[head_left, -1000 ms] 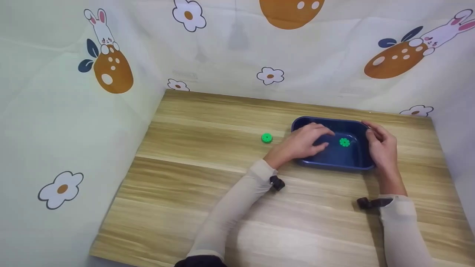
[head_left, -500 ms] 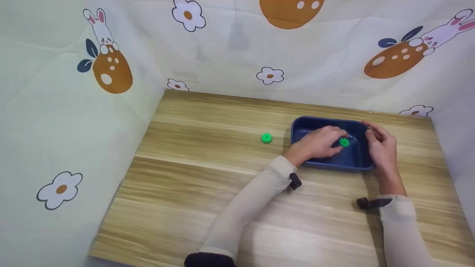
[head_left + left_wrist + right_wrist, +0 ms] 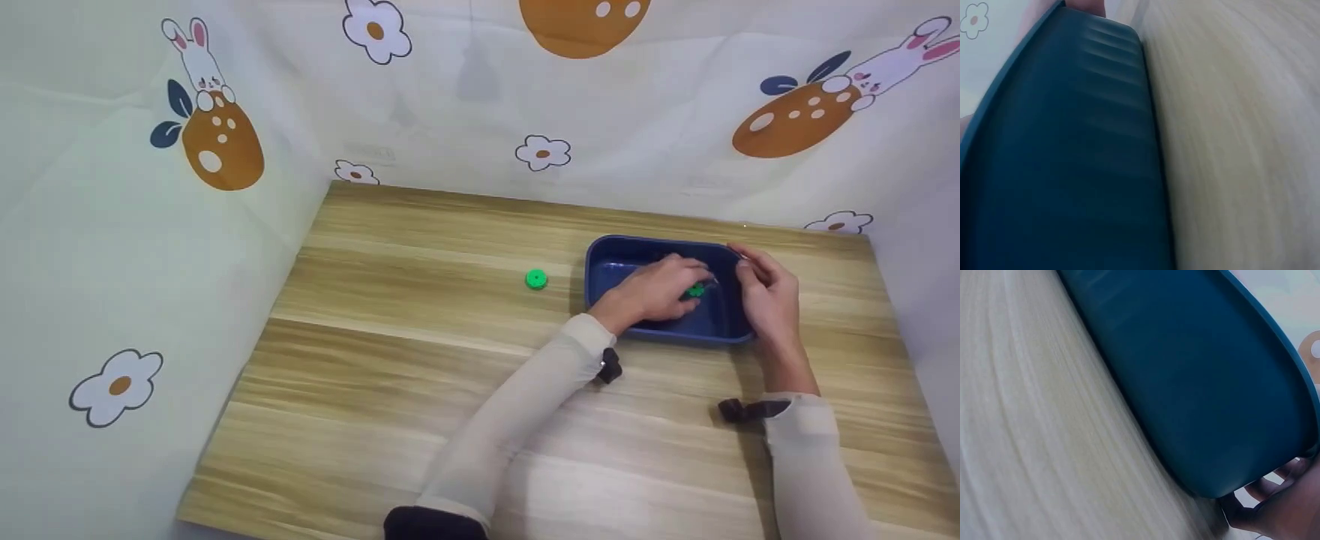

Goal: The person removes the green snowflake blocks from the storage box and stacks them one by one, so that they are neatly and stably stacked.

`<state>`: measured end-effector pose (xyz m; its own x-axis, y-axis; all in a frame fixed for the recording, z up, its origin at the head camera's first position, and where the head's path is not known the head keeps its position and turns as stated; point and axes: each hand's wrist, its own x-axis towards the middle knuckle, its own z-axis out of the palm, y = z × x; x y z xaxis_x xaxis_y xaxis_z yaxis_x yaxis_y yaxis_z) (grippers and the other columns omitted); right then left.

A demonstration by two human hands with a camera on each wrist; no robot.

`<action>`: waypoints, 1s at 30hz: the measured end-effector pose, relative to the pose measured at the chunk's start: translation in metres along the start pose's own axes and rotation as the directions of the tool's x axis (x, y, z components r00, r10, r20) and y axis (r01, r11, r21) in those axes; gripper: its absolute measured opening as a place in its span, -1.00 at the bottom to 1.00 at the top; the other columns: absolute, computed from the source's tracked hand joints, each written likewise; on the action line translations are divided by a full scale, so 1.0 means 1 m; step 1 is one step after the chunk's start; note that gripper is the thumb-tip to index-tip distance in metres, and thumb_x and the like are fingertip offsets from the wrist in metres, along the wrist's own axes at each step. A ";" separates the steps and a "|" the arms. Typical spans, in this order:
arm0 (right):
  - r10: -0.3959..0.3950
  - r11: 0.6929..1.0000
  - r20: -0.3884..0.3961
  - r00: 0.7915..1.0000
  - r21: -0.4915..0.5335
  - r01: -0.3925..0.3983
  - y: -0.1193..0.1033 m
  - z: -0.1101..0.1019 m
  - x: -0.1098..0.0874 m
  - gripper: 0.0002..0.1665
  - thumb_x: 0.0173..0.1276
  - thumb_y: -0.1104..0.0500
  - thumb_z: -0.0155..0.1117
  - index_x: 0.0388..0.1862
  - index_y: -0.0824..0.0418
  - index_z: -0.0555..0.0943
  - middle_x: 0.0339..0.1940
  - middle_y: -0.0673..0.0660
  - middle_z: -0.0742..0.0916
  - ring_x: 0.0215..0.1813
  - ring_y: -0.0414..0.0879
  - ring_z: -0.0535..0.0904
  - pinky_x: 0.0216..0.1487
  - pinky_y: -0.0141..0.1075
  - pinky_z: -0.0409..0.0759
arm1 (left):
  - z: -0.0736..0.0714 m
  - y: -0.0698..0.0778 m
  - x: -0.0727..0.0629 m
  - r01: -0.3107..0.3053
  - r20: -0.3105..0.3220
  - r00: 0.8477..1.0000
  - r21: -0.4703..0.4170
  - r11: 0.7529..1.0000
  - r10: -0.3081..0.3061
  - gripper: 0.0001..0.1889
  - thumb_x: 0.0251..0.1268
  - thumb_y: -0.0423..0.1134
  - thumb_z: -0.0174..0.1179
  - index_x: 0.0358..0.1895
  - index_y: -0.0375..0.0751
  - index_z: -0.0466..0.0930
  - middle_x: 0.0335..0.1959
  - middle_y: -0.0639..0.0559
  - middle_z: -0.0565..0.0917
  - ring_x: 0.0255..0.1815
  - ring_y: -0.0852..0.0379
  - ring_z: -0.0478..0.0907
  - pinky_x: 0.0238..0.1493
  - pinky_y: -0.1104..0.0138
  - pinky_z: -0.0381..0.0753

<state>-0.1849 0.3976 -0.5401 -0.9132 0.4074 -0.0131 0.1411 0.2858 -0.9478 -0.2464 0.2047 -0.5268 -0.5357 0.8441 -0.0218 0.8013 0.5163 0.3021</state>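
Note:
A dark blue rectangular tray (image 3: 596, 281) stands on the wooden table. Inside it, near the right half, is a small green notched disc (image 3: 697, 290), partly covered by the fingers of my left hand (image 3: 658, 291). That hand reaches over the tray's near left side, with thumb and fingers curled about the disc. My right hand (image 3: 772, 296) grips the tray's right end, thumb at the rim and fingers round the outside. In the right wrist view, fingers (image 3: 1266, 488) show against the tray's end. The left wrist view has mainly the tray's outer wall (image 3: 1084, 146).
Another green round piece (image 3: 536, 280) lies on the table (image 3: 405, 300), left of the tray. Cream cloth (image 3: 450, 97) printed with rabbits and flowers rises behind and at the left.
My left hand has moved right and deeper into the tray, and its fingers have closed about the green disc. My right hand and the tray have stayed put.

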 end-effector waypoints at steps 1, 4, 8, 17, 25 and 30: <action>-0.007 1.000 -0.002 1.000 -0.003 0.007 0.000 0.001 0.000 -0.56 0.68 0.14 0.16 0.43 0.11 0.69 0.00 -0.25 0.82 0.06 -0.35 0.60 0.03 -0.57 0.47 | 0.001 -0.001 0.000 0.005 0.007 1.000 0.016 1.000 -0.005 -0.47 0.64 -0.03 0.18 0.58 0.05 0.49 0.62 0.10 0.48 0.54 0.08 0.46 0.54 0.40 0.43; -0.016 1.000 -0.009 1.000 -0.002 0.016 -0.001 0.001 0.000 -0.56 0.67 0.15 0.17 0.42 0.13 0.69 -0.02 -0.24 0.83 0.02 -0.35 0.60 0.01 -0.56 0.47 | 0.003 -0.002 -0.002 0.020 0.030 0.999 0.053 0.998 -0.021 -0.46 0.65 0.01 0.16 0.59 0.09 0.48 0.63 0.10 0.47 0.55 0.08 0.44 0.55 0.38 0.44; -0.010 1.000 -0.018 1.000 -0.001 0.010 -0.002 0.001 0.000 -0.57 0.67 0.16 0.17 0.41 0.14 0.70 -0.03 -0.27 0.83 0.01 -0.37 0.60 0.01 -0.57 0.46 | 0.005 -0.003 -0.002 0.010 0.035 0.999 0.091 0.996 -0.013 -0.53 0.66 0.03 0.14 0.50 0.06 0.57 0.55 0.12 0.56 0.48 0.10 0.49 0.51 0.37 0.47; -0.026 0.999 -0.024 0.999 -0.021 0.025 0.001 0.002 0.000 -0.58 0.67 0.16 0.18 0.40 0.13 0.71 -0.01 -0.29 0.82 0.02 -0.41 0.62 0.03 -0.59 0.47 | 0.009 -0.003 0.000 -0.004 -0.002 1.000 0.123 0.992 0.005 -0.65 0.64 0.02 0.19 0.31 0.04 0.67 0.30 0.14 0.69 0.28 0.09 0.59 0.30 0.32 0.62; 0.000 1.000 -0.013 1.000 -0.005 0.000 -0.001 0.002 0.000 -0.58 0.68 0.15 0.17 0.41 0.10 0.71 0.03 -0.26 0.81 0.06 -0.36 0.61 0.05 -0.58 0.47 | 0.009 0.001 0.003 0.007 -0.017 1.000 0.179 0.984 -0.004 -0.68 0.61 0.09 0.24 0.23 0.09 0.66 0.23 0.15 0.67 0.25 0.10 0.60 0.22 0.34 0.68; 0.021 1.000 -0.013 1.000 0.002 -0.021 -0.003 0.002 -0.002 -0.57 0.68 0.15 0.16 0.42 0.09 0.70 -0.03 -0.28 0.82 0.04 -0.37 0.60 0.04 -0.57 0.46 | 0.010 0.003 0.003 0.008 -0.018 1.000 0.225 0.974 -0.004 -0.64 0.62 0.13 0.22 0.29 0.11 0.63 0.28 0.16 0.64 0.30 0.11 0.57 0.24 0.35 0.67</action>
<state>-0.1847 0.3942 -0.5377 -0.9050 0.4245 -0.0290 0.1597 0.2758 -0.9478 -0.2425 0.2105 -0.5357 -0.5436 0.8393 -0.0058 0.8364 0.5423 0.0795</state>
